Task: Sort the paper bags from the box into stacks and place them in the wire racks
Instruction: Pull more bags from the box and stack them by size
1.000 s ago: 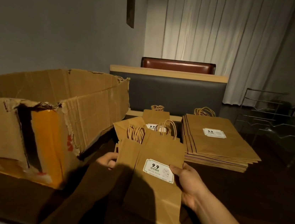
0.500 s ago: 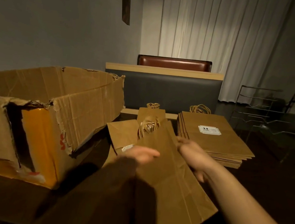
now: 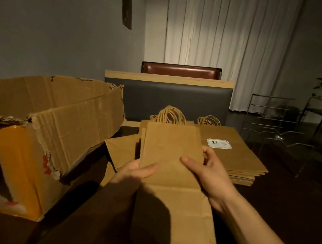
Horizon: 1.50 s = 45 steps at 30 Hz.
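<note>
Brown paper bag flat, plain side up | L hand + R hand grip edges, prob. several

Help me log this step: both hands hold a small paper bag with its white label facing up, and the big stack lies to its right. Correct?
Not quite. The head view shows the held bag plain side up, with no label visible; the white label is on the big stack. Left hand and right hand do hold it.

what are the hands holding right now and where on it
Both hands hold one small brown paper bag, plain side up, handles away. The left hand grips its left edge, the right hand its right edge, each thumb on top near mid-length.
</note>
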Motion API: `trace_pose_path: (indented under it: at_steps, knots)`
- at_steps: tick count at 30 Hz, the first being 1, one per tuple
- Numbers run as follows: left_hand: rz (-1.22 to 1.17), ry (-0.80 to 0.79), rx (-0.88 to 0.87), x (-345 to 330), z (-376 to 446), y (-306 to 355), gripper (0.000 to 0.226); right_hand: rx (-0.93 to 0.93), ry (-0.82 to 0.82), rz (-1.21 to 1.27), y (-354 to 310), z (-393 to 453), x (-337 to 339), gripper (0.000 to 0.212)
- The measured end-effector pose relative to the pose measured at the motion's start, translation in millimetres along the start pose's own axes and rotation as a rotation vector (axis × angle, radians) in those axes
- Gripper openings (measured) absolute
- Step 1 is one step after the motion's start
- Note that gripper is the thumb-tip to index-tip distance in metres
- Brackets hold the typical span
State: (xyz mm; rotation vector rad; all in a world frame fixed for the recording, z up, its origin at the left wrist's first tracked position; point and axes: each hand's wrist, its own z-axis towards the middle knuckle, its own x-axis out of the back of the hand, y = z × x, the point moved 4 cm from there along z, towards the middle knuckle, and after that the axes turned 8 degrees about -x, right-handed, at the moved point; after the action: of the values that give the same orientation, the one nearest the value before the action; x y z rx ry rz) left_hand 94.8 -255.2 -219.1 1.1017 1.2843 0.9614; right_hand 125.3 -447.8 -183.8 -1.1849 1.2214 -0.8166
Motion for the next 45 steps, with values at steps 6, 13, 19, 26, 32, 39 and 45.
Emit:
trace_pose_path:
  at_steps: [6,13,19,26,32,39,45]
  knots:
    - [-0.05,0.206,-0.122,13.9,26.0,24.4,0.069,0.042,-0.019,-0.077,-4.0,39.8,-29.7,0.021]
    - [0.042,0.243,-0.19,29.3,68.6,49.4,0.042,0.175,0.156,-0.272,-29.4,86.0,-31.8,0.023]
    - [-0.067,0.167,-0.227,28.9,100.4,54.2,0.023,0.067,0.095,-0.073,-38.0,105.4,-16.3,0.029]
    - [-0.082,0.134,-0.268,27.0,100.2,48.4,0.025,0.056,0.166,-0.24,-43.4,108.0,-12.3,0.02]
    - [-0.081,0.105,-0.21,19.9,124.4,66.5,0.029,0.12,0.346,-0.131,-71.2,95.3,19.1,0.019]
    - [-0.022,0.107,-0.237,24.0,146.3,69.1,0.019,0.275,0.51,-0.328,-112.4,70.7,53.1,0.023]
    - [0.087,0.101,-0.272,17.3,143.1,63.4,0.02,0.131,0.332,-0.443,-74.6,96.4,7.9,0.008]
